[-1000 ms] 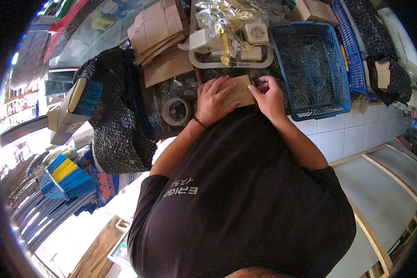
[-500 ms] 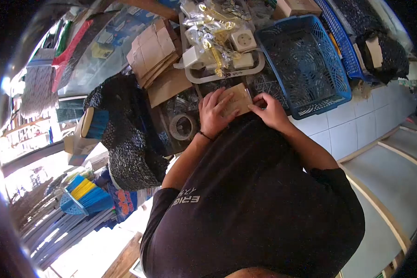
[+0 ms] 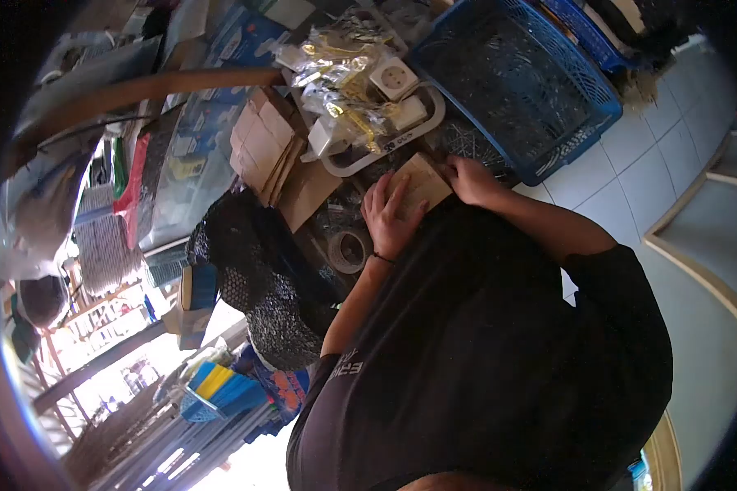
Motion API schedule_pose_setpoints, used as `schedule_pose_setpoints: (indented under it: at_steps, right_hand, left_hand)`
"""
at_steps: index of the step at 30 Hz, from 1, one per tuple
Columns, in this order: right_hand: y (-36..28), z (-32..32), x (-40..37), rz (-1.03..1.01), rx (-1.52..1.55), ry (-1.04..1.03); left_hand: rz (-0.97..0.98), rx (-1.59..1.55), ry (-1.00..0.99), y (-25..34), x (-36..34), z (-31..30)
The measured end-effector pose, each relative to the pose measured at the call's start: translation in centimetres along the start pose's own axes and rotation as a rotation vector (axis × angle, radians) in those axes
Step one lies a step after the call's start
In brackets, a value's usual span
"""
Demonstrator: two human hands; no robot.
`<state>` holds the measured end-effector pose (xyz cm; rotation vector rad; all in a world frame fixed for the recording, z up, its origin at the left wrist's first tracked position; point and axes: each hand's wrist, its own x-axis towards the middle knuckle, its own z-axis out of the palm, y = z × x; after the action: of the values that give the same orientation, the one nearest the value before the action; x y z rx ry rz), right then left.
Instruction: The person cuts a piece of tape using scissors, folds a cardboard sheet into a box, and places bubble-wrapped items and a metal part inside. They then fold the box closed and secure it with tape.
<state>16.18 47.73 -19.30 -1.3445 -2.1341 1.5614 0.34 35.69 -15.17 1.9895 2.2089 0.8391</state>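
A small flat piece of brown cardboard [image 3: 420, 182] lies in front of my chest at the table's edge. My left hand [image 3: 391, 219], with a dark band at the wrist, rests on its left part, fingers spread and lying flat. At the cardboard's right edge, the fingers of my right hand [image 3: 472, 182] are closed in a pinch; their tips are dark and partly hidden. Just left of my left hand stands a roll of tape [image 3: 348, 250]. Beyond the cardboard is a white tray [image 3: 354, 169] holding plastic-wrapped gold-coloured pieces and a white socket [image 3: 394, 78].
A blue plastic basket [image 3: 499, 123] stands to the right, with loose nails [image 3: 473, 144] near it. Stacked cardboard pieces [image 3: 264, 147] lie at the left, beside black bubble wrap [image 3: 258, 278]. A blue and yellow broom head [image 3: 221, 389] is lower left.
The view has turned and shifted, so the surroundings sit differently. My left hand stays spread on the cardboard. My right hand remains at its right edge, fingers now drawn closer together.
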Motion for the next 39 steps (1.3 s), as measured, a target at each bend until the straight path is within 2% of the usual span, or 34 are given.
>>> schedule_pose_setpoints:
  at_steps: [5,6,9,12,15,18,21,27,30,33,39]
  right_hand:
    - [-1.2,-0.8,0.0,0.024,0.118,0.043]
    - [-0.5,-0.2,0.5,0.043,0.031,-0.002]
    - [0.2,0.6,0.7,-0.003,-0.016,0.038]
    - [-0.2,0.2,0.8,0.027,0.098,-0.004]
    - [-1.0,-0.7,0.5,0.019,0.015,-0.094]
    - [0.5,0.3,0.6,-0.085,-0.006,-0.018]
    - [0.3,0.2,0.1,-0.070,0.044,-0.014]
    - [2.0,0.9,-0.5,-0.204,0.104,0.061]
    - [1.9,0.7,-0.9,-0.163,0.251,0.058]
    - [2.2,1.0,-1.3,-0.214,0.193,0.103]
    - [1.6,0.8,-1.8,-0.186,0.308,0.110]
  left_hand:
    - [0.030,0.013,-0.022,-0.3,0.0,0.2]
    - [0.032,0.017,-0.031,-0.3,-0.1,0.2]
    - [0.026,0.018,-0.035,-0.2,0.0,0.1]
    - [0.012,0.016,-0.045,-0.1,-0.1,0.0]
    - [0.002,0.014,-0.046,0.1,-0.1,-0.1]
    - [0.003,0.005,-0.043,0.1,0.0,-0.1]
    - [-0.006,0.013,-0.042,0.4,0.2,-0.3]
    - [-0.029,-0.015,-0.007,0.2,0.0,0.1]
    - [-0.040,0.010,-0.010,0.4,0.0,0.1]
    - [-0.030,0.000,-0.011,0.4,0.1,0.1]
    - [-0.035,0.045,-0.062,0.4,0.1,0.1]
